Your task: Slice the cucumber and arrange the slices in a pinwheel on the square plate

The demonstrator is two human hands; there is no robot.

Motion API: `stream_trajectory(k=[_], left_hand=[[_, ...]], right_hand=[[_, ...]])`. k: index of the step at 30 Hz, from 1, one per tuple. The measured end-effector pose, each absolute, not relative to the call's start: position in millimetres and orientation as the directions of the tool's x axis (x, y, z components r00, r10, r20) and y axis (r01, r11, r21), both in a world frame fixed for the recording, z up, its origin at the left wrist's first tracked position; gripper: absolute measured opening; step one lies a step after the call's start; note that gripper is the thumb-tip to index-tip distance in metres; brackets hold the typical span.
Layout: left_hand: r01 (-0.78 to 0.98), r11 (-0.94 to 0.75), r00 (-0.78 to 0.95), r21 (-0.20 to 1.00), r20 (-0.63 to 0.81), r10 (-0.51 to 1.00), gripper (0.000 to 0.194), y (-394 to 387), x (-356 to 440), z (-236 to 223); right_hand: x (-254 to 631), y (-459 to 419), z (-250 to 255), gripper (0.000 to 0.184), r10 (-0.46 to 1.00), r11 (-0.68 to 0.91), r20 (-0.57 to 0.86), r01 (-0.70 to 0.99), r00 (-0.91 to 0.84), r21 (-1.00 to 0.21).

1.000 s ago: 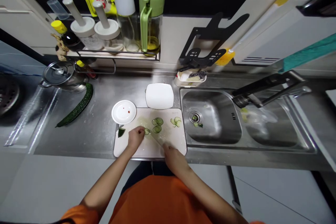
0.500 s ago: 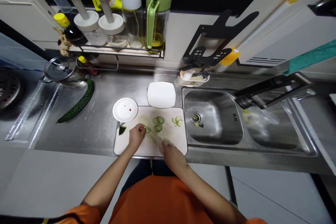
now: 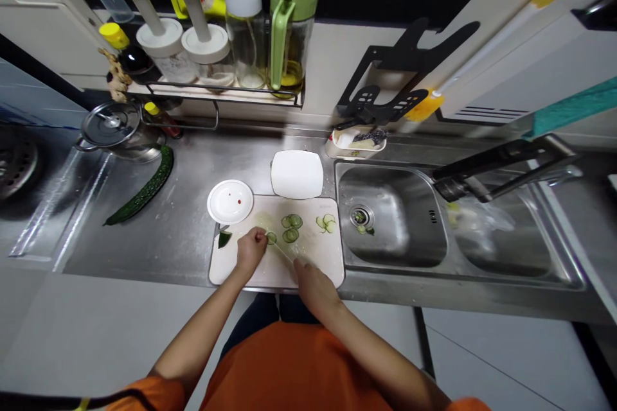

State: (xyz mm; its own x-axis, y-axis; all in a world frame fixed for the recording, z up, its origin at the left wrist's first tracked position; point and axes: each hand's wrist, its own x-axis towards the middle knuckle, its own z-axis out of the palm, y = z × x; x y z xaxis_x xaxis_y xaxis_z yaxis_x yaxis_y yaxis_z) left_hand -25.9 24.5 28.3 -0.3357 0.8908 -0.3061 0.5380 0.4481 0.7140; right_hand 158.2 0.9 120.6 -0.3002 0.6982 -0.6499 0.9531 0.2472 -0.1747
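Observation:
My left hand (image 3: 249, 250) is curled over a short piece of cucumber (image 3: 270, 237) on the white cutting board (image 3: 318, 253). Closed round a knife handle, my right hand (image 3: 308, 275) keeps the blade (image 3: 285, 252) angled up-left against that piece. Thin cucumber slices (image 3: 290, 228) lie just beyond the blade, and a few more slices (image 3: 326, 223) sit near the board's right edge. A dark green cucumber end (image 3: 223, 239) rests at the board's left edge.
A round white plate (image 3: 230, 201) and a square white plate (image 3: 296, 173) sit behind the board. A whole cucumber (image 3: 143, 191) lies left on the steel counter (image 3: 183, 231), near a pot lid (image 3: 112, 126). The sink (image 3: 390, 221) is right of the board. A rack of bottles (image 3: 216, 45) lines the wall.
My hands have stayed at the cucumber piece on the board, the knife shifting slightly. The view has tilted a little; the rest of the counter is as before.

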Motion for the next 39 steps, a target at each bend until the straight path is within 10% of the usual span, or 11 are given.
stream_trajectory(k=[21, 33, 39], left_hand=[[0.621, 0.427, -0.434, 0.657, -0.165, 0.886, 0.018, 30, -41, 35], [0.861, 0.275, -0.266, 0.428, -0.082, 0.960, 0.019, 31, -50, 35], [0.827, 0.010, -0.013, 0.562, 0.001, 1.000, 0.031, 49, -36, 33]], right_hand=[[202, -13, 117, 0.047, 0.642, 0.142, -0.716, 0.960, -0.274, -0.240], [205, -17, 107, 0.046, 0.656, 0.115, -0.708, 0.962, -0.261, -0.248], [206, -16, 109, 0.048, 0.663, 0.115, -0.696, 0.957, -0.275, -0.268]])
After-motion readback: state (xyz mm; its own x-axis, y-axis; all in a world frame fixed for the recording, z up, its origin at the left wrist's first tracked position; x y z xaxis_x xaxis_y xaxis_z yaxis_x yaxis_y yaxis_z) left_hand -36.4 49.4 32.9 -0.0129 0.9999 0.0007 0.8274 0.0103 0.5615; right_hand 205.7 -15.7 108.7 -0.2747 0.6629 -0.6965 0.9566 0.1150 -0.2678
